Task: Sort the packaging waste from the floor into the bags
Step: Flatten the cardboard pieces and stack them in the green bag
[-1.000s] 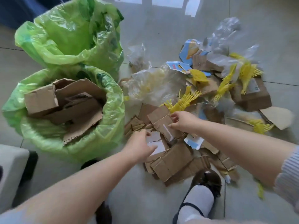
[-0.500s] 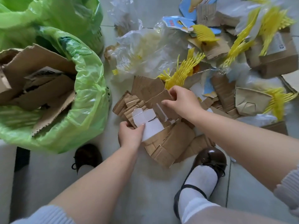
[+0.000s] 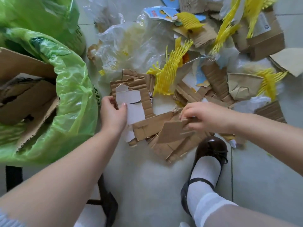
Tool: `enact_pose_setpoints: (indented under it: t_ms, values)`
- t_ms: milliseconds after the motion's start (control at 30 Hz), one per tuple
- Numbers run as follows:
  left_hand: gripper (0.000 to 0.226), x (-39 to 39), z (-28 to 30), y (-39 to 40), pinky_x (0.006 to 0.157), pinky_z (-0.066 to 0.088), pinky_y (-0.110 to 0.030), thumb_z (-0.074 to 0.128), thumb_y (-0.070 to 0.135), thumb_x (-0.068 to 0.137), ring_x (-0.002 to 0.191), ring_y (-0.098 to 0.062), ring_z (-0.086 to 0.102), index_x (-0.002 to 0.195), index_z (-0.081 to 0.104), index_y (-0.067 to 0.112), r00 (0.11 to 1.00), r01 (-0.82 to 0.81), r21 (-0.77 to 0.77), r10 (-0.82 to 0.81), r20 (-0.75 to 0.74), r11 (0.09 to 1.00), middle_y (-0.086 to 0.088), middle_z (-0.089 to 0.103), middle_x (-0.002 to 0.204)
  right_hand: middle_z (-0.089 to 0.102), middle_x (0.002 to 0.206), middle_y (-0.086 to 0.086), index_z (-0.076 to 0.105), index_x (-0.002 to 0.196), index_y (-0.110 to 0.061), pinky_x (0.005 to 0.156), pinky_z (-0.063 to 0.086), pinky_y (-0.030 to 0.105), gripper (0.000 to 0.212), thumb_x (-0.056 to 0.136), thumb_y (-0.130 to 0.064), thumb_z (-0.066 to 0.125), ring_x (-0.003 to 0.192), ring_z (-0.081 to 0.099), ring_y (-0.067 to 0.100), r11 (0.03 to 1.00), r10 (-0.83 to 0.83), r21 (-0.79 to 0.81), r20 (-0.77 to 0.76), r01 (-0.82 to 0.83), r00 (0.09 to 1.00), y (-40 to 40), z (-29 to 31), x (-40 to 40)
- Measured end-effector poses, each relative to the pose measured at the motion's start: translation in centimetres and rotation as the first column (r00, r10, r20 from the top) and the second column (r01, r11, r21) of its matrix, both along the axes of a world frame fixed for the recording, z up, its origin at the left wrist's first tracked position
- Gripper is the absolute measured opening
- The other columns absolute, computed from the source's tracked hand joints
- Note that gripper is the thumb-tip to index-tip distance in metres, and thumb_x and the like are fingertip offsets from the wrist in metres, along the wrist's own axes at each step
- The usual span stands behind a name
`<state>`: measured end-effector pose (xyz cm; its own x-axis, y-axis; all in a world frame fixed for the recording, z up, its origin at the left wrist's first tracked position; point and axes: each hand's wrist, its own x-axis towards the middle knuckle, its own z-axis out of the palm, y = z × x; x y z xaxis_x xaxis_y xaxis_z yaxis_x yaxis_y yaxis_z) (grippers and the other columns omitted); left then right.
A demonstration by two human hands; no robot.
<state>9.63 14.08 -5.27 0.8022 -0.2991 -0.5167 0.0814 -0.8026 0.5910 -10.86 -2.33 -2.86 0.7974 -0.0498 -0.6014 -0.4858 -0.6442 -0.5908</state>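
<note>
At mid-frame the left hand (image 3: pixel 113 114) pinched a torn stack of cardboard (image 3: pixel 131 89) — brown and corrugated, faced by a white card piece. The right hand (image 3: pixel 203 117) gripped a flat brown cardboard scrap (image 3: pixel 173 131). The green bag (image 3: pixel 73 95) at left held cardboard. Writing on a shipping label (image 3: pixel 264 24) at upper right — illegible.

On the floor (image 3: pixel 147 185) to my left I have two bags, the near bag (image 3: pixel 73 99) with cardboard (image 3: pixel 24 95) in it and the far bag (image 3: pixel 41 15) behind it. Right of them lies the waste pile: cardboard pieces (image 3: pixel 164 128) nearest me, plastic film (image 3: pixel 131 41) behind them, foam netting (image 3: pixel 170 69) and a box (image 3: pixel 265 43) farther right. My shoe (image 3: pixel 211 149) stands just before the pile
</note>
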Motion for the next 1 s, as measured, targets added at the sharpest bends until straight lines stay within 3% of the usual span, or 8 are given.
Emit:
enact_pose_setpoints:
  t_ms: [67, 167, 233, 300, 533, 700, 800, 1000]
  values:
    - [0.031, 0.3, 0.3, 0.1, 0.085, 0.042, -0.029, 0.058, 0.014, 0.087, 0.093, -0.019, 0.051, 0.115, 0.044, 0.011, 0.999, 0.031, -0.035, -0.031, 0.012, 0.999, -0.007, 0.052, 0.104, 0.055, 0.129, 0.005, 0.069, 0.089, -0.018, 0.093, 0.043, 0.031, 0.018, 0.076, -0.030, 0.071, 0.117, 0.052, 0.023, 0.952, 0.280, -0.146, 0.061, -0.269, 0.958, 1.9, -0.6, -0.6]
    - [0.026, -0.3, 1.1, 0.9, 0.089, 0.036, -0.022, 0.051, 0.003, 0.090, 0.100, -0.024, 0.049, 0.108, 0.035, 0.011, 1.000, -0.012, -0.105, 0.010, -0.026, 0.994, -0.012, 0.047, 0.107, 0.062, 0.121, 0.013, 0.071, 0.077, -0.020, 0.089, 0.049, 0.048, 0.025, 0.056, -0.026, 0.082, 0.112, 0.059, 0.033, 0.844, 0.464, -0.362, 0.124, -0.396, 0.877, 4.2, -1.3, -0.7]
    - [0.032, -0.9, 1.3, 2.2, 0.108, 0.031, -0.038, 0.052, 0.007, 0.089, 0.119, -0.033, 0.047, 0.118, 0.037, 0.008, 0.999, -0.016, -0.048, 0.014, -0.034, 0.999, -0.017, 0.050, 0.122, 0.066, 0.113, 0.012, 0.070, 0.075, -0.021, 0.092, 0.047, 0.049, 0.032, 0.048, -0.029, 0.085, 0.109, 0.062, 0.031, 0.802, 0.519, -0.414, 0.124, -0.431, 0.846, 5.3, -1.9, -0.1]
    - [0.041, -1.1, 1.2, 3.5, 0.106, 0.034, -0.051, 0.055, 0.019, 0.084, 0.118, -0.035, 0.048, 0.120, 0.038, 0.014, 1.000, 0.006, -0.008, -0.006, 0.012, 1.000, -0.017, 0.052, 0.125, 0.068, 0.104, 0.011, 0.069, 0.075, -0.020, 0.094, 0.046, 0.049, 0.036, 0.045, -0.032, 0.085, 0.103, 0.064, 0.029, 0.743, 0.569, -0.472, 0.071, -0.475, 0.819, 6.0, -2.6, 0.4]
    - [0.029, -2.7, 1.8, 4.6, 0.081, 0.047, -0.036, 0.061, 0.009, 0.081, 0.083, -0.016, 0.057, 0.092, 0.044, 0.030, 0.998, -0.059, -0.055, 0.058, -0.022, 0.997, 0.013, 0.056, 0.086, 0.047, 0.121, 0.012, 0.050, 0.109, -0.012, 0.089, 0.036, 0.043, 0.049, 0.071, -0.035, 0.068, 0.107, 0.047, 0.030, 0.697, 0.547, -0.488, -0.110, -0.525, 0.830, 6.3, -3.2, 0.3]
    - [0.012, -2.3, 0.7, 4.6, 0.078, 0.050, -0.038, 0.062, 0.014, 0.084, 0.086, -0.025, 0.063, 0.079, 0.058, 0.023, 0.970, -0.181, -0.065, 0.168, -0.175, 0.981, 0.008, 0.063, 0.081, 0.058, 0.119, 0.000, 0.033, 0.133, -0.023, 0.092, 0.037, 0.041, 0.069, 0.075, -0.036, 0.068, 0.112, 0.052, 0.023, 0.887, 0.375, -0.255, -0.092, -0.386, 0.922, 5.3, -2.7, 0.4]
    - [0.010, -2.3, -0.2, 4.6, 0.069, 0.051, -0.033, 0.061, 0.015, 0.086, 0.080, -0.021, 0.061, 0.093, 0.056, 0.019, 0.918, -0.300, -0.044, 0.276, -0.286, 0.953, 0.003, 0.062, 0.088, 0.055, 0.126, -0.001, 0.031, 0.140, -0.027, 0.094, 0.038, 0.040, 0.071, 0.080, -0.041, 0.065, 0.119, 0.048, 0.023, 0.908, 0.317, -0.250, -0.119, -0.337, 0.941, 4.6, -2.7, 0.5]
    - [0.026, -2.5, -0.9, 4.7, 0.073, 0.054, -0.035, 0.059, 0.010, 0.088, 0.090, -0.023, 0.065, 0.114, 0.059, 0.008, 0.837, -0.376, -0.066, 0.309, -0.452, 0.924, -0.007, 0.067, 0.107, 0.057, 0.117, 0.003, 0.041, 0.127, -0.019, 0.086, 0.040, 0.040, 0.060, 0.078, -0.043, 0.065, 0.113, 0.050, 0.026, 0.905, 0.258, -0.302, -0.173, -0.301, 0.950, 5.0, -4.1, 0.5]
